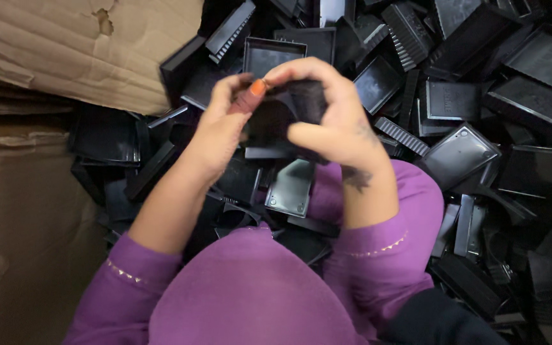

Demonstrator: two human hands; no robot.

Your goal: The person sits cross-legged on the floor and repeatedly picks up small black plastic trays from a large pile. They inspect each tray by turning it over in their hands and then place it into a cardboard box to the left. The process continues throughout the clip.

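My left hand and my right hand meet over a pile of black plastic parts and together grip one small black plastic piece. The piece is held above the pile, its lower part blurred. My left thumb, with an orange nail, presses on its top left edge. My right fingers curl over its top and right side. Both arms wear purple sleeves. Just below the hands lies a grey-black rectangular tray part, flat face up.
A heap of black plastic trays and ribbed covers fills the right and top. Brown cardboard box flaps stand at the upper left, with a cardboard wall along the left side.
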